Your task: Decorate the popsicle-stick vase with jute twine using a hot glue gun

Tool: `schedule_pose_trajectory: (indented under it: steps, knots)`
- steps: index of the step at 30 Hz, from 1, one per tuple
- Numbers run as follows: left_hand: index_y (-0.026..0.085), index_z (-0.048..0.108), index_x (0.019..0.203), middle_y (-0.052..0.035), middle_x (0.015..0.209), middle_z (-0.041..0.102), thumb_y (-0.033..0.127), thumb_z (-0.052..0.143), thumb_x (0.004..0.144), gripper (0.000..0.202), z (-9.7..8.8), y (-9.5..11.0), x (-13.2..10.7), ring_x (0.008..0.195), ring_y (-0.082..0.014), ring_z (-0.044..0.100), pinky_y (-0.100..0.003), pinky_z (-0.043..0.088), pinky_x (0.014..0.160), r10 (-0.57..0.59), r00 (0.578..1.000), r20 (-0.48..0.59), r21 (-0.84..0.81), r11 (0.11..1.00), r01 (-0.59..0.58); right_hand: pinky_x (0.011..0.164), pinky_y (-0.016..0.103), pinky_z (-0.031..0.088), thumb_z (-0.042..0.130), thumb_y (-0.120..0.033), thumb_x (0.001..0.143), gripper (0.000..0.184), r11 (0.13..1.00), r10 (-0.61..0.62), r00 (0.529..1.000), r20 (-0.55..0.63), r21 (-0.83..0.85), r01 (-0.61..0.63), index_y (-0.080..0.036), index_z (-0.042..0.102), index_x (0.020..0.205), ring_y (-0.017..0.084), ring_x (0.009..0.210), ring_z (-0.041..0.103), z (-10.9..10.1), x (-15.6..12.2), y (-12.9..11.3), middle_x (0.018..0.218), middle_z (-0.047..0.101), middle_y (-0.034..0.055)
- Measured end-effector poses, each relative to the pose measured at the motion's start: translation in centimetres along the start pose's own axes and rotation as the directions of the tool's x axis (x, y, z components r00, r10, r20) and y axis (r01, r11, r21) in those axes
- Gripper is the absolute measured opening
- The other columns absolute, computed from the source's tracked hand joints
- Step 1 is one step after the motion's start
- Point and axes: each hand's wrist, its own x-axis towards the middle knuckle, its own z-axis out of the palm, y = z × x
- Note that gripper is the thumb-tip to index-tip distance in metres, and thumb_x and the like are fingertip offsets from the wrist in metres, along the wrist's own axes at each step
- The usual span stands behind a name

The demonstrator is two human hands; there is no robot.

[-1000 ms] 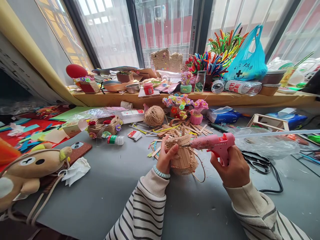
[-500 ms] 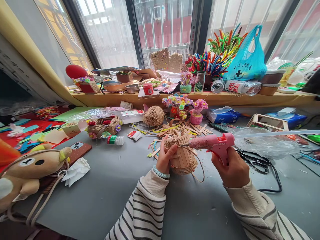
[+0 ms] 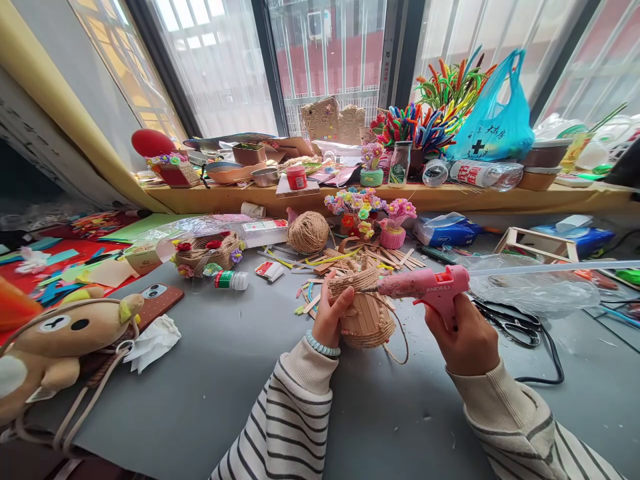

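Note:
My left hand (image 3: 331, 313) grips the left side of a small pot (image 3: 364, 320) made of wooden craft sticks wrapped with twine, its thumb pressed on the twine band. The pot is tilted over the grey table, and a loose end of twine (image 3: 406, 340) loops down its right side. My right hand (image 3: 467, 337) is wrapped round the handle of a pink hot glue gun (image 3: 425, 283). The gun points left, its nozzle at the twine near the pot's upper band. A long clear glue stick (image 3: 545, 267) runs out of its back.
Craft sticks (image 3: 400, 257) and a twine ball (image 3: 308, 232) lie behind the pot. Black scissors (image 3: 515, 327) and a cord (image 3: 550, 363) sit right of my right hand. A plush bear (image 3: 75, 333), phone (image 3: 163, 300) and crumpled tissue (image 3: 153, 341) are at the left.

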Motion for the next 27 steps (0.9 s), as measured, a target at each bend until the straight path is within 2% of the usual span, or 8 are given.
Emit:
schedule_pose_trajectory:
  steps: [19,24,27]
  knots:
    - [0.022,0.037,0.124,-0.0095,0.111,0.058,0.039,0.07,0.06,0.074,-0.14,-0.23,0.12,0.1,-0.026,0.056,-0.042,0.04,0.089,0.008,1.0,0.009,-0.003,1.0,-0.008,0.038,0.02,0.028,0.05,-0.027,0.077,0.013,0.999,0.039,0.999,0.033,0.033,-0.04,-0.019,0.044,0.069,0.007,0.039,0.037,0.03,-0.25,0.26,0.048,0.043,-0.0055]
    - [0.023,0.033,0.127,-0.0094,0.111,0.059,0.038,0.07,0.061,0.077,-0.08,-0.2,0.06,0.097,-0.025,0.058,-0.042,0.041,0.089,0.005,1.0,0.009,-0.012,1.0,-0.005,0.043,0.022,0.029,0.05,-0.028,0.077,0.015,0.981,0.185,0.978,0.097,0.033,-0.189,-0.02,0.043,0.067,0.009,0.043,0.037,-0.2,-0.44,-0.19,0.052,0.042,-0.0044]
    - [0.024,0.032,0.127,-0.0086,0.11,0.06,0.038,0.07,0.061,0.078,-0.06,-0.19,0.04,0.096,-0.0239,0.059,-0.041,0.042,0.087,0.0,1.0,0.004,-0.016,1.0,0.0,0.044,0.022,0.028,0.051,-0.029,0.077,0.014,0.974,0.216,0.97,0.113,0.045,-0.222,-0.02,0.045,0.068,0.009,0.043,0.035,-0.28,-0.5,-0.32,0.052,0.042,-0.0042]
